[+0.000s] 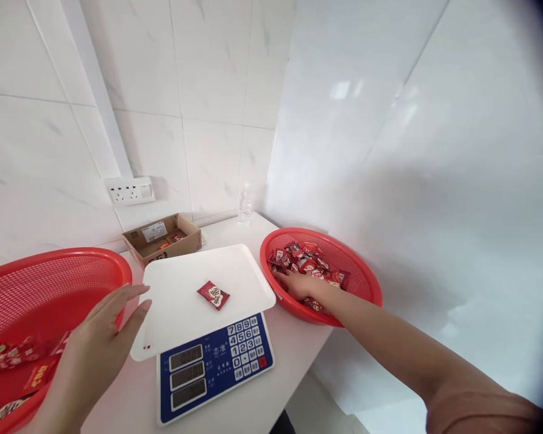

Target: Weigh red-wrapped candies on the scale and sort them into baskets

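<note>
My right hand (297,286) reaches into the red basket (373,288) on the right, among small red candy packets (305,256). Its fingertips are down between the packets, so whether they grip one is hidden. My left hand (100,337) is empty, thumb and fingers apart, beside the left edge of the scale's white tray (176,283). A single red packet (213,295) with a pale printed patch lies on that tray. Below the tray is the scale's blue panel (219,374), with number keys and three small displays.
At the left stands another red basket (95,259) holding a few larger red packages (22,355). Behind the scale, a cardboard box (185,244) holds some packets. A clear plastic bottle (245,208) stands in the corner. Tiled walls border the white table (294,349).
</note>
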{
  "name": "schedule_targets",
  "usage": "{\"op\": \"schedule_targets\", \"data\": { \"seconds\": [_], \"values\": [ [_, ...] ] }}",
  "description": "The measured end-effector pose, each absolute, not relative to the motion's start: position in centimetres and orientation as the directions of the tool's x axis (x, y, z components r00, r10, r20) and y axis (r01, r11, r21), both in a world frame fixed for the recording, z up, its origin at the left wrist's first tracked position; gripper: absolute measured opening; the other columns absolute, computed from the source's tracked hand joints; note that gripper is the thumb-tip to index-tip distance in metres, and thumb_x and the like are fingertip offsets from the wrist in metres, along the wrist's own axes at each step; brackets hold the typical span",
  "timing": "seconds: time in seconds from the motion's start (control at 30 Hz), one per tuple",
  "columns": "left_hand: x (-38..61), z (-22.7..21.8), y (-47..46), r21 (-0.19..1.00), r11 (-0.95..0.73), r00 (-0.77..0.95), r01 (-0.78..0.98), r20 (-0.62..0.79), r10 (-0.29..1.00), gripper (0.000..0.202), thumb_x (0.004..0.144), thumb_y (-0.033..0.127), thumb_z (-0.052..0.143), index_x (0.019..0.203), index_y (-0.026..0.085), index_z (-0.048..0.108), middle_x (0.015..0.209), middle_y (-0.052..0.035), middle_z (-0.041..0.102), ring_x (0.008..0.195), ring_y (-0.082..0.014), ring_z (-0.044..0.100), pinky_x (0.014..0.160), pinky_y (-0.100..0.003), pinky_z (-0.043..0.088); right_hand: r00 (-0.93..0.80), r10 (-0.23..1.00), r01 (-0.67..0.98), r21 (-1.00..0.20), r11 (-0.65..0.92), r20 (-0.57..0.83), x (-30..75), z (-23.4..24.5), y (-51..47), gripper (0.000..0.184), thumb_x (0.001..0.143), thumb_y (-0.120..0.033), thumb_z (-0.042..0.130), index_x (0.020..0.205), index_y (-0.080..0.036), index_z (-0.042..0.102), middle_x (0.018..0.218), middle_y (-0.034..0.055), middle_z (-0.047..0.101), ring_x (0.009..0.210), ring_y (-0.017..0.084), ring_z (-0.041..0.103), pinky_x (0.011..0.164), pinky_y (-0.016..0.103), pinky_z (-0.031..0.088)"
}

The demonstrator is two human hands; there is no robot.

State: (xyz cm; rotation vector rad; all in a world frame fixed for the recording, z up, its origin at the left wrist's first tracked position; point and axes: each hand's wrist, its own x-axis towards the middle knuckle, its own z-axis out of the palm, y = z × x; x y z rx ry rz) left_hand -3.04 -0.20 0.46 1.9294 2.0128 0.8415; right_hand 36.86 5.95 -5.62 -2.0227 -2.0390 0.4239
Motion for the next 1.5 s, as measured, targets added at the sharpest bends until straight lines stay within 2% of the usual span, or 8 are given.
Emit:
{"op": "schedule_targets", "data": {
  "seconds": [0.2,0.43,0.63,0.9,1.1,1.27,1.37,1.5],
  "values": [
    [-1.8,-0.2,-0.2,0.605,-0.099,-0.04,0.79,0.212,0.976,0.046,0.082,0.057,0.047,0.111,0.027,0.064,0.115,-0.0079,0.07,0.058,-0.0191,0.062,0.073,-0.039,0.054,-0.076,0.931,0.971,-0.241,-0.013,-0.356,36.5,-5.2,7.2,0.036,0.093,-0.033,0.059,0.126,-0.019,0.056,0.127,0.0095,0.058,0.105,0.023,0.062,0.087,0.044,0.054],
    [-2.3,-1.2,-0.2,0.591,-0.145,0.022,0.794,0.21,0.977,0.049,0.082,0.061,0.048,0.115,0.029,0.064,0.11,-0.0069,0.072,0.051,-0.0165,0.057,0.065,-0.035,0.053,-0.101,0.939,0.954,-0.299,-0.002,-0.329,36.0,-4.9,6.5,0.033,0.093,-0.034,0.058,0.123,-0.019,0.058,0.124,0.0087,0.06,0.103,0.021,0.062,0.086,0.043,0.054],
    [-2.5,-1.4,-0.6,0.624,-0.169,-0.012,0.763,0.275,0.961,0.049,0.078,0.066,0.049,0.104,0.029,0.069,0.098,-0.0056,0.075,0.056,-0.0203,0.061,0.058,-0.033,0.053,-0.079,0.978,0.841,-0.54,-0.038,-0.192,38.4,-3.2,6.5,0.031,0.092,-0.032,0.059,0.12,-0.018,0.06,0.124,0.0086,0.061,0.106,0.022,0.061,0.09,0.045,0.052],
    [-1.8,-1.5,-0.9,0.678,-0.25,-0.001,0.691,0.347,0.938,0.038,0.077,0.06,0.058,0.096,0.031,0.073,0.088,-0.0038,0.075,0.067,-0.0228,0.068,0.043,-0.025,0.048,0.393,0.917,0.322,-0.944,-0.072,0.064,40.1,-1.8,6.6,0.036,0.092,-0.032,0.06,0.125,-0.019,0.057,0.13,0.0095,0.057,0.111,0.024,0.059,0.092,0.047,0.051],
    [-2.1,-1.8,-1.0,0.777,-0.15,0.0,0.611,0.19,0.982,0.043,0.075,0.062,0.061,0.103,0.031,0.072,0.108,-0.0066,0.074,0.1,-0.0312,0.068,0.057,-0.03,0.057,0.543,0.834,-0.177,-0.984,0.002,-0.096,38.2,0.6,7.2,0.031,0.093,-0.034,0.058,0.117,-0.016,0.059,0.11,0.0072,0.066,0.088,0.018,0.066,0.076,0.037,0.056],
    [0.3,-1.1,-2.5,0.996,-0.024,0.113,0.091,0.014,0.994,0.046,0.079,0.058,0.062,0.116,0.03,0.061,0.123,-0.008,0.067,0.122,-0.0286,0.057,0.093,-0.04,0.055,0.406,0.9,-0.406,-0.913,0.023,-0.157,31.6,3.3,5.1,0.024,0.079,-0.025,0.062,0.102,-0.02,0.065,0.081,0.0031,0.074,0.07,0.021,0.07,0.064,0.036,0.058],
    [2.6,-0.6,-4.1,0.954,0.109,0.222,-0.279,-0.046,0.974,0.055,0.082,0.053,0.062,0.133,0.036,0.047,0.142,-0.0083,0.052,0.132,-0.0301,0.047,0.097,-0.047,0.051,0.281,0.952,-0.467,-0.884,0.027,-0.119,25.3,3.5,3.0,0.033,0.072,-0.025,0.065,0.104,-0.023,0.064,0.089,0.0023,0.075,0.079,0.022,0.071,0.069,0.036,0.058],
    [4.3,-0.3,-5.4,0.826,0.266,0.368,-0.498,-0.076,0.927,0.066,0.082,0.056,0.061,0.142,0.04,0.038,0.153,-0.0068,0.04,0.139,-0.0332,0.037,0.1,-0.054,0.047,0.163,0.981,-0.452,-0.875,0.172,0.108,17.9,1.9,-0.1,0.043,0.074,-0.029,0.068,0.116,-0.03,0.059,0.117,-0.0002,0.07,0.1,0.02,0.067,0.084,0.036,0.056]
  ]
}}
